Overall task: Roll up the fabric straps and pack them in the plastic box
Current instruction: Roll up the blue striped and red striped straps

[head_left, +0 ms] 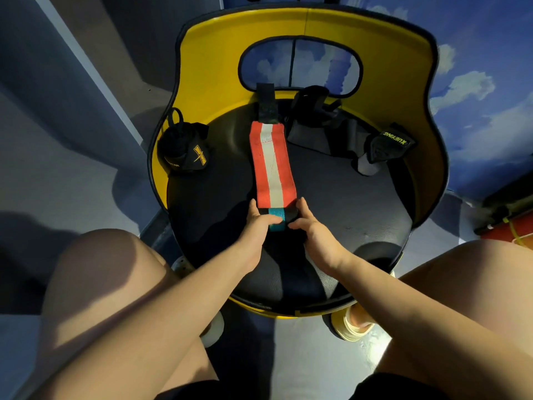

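Both forearms are reaching forward from between the person's knees onto the black seat cushion (331, 197) of a yellow-backed chair (219, 67).

The left hand (258, 223) is lying on the left side of the near end of the orange-and-white strap (271, 166). Its index finger is extending along the strap's left edge, and its thumb is pressing across the teal loop (276, 219) on the strap's black near end. The remaining fingers are hidden under the palm.

The right hand (313, 229) is mirroring this pose on the right side. Its index finger is running up along the strap's right edge, and its thumb is pointing inward toward the black end section. Together the two hands are pinching the near end of the strap; how far it is turned over cannot be determined.

The strap is lying flat and lengthwise on the cushion, running away from the person. Its far end carries a black fastening tab (266, 102) that is leaning up against the chair back.

Item count on the seat:
- One strap unrolled, in the hands.
- One black rolled wrap with yellow markings (184, 151), at the left edge of the seat.
- One black wrap with a lettered label (388, 145), at the right.
- One dark fabric heap (313, 119), beside the tab; its contents cannot be counted.
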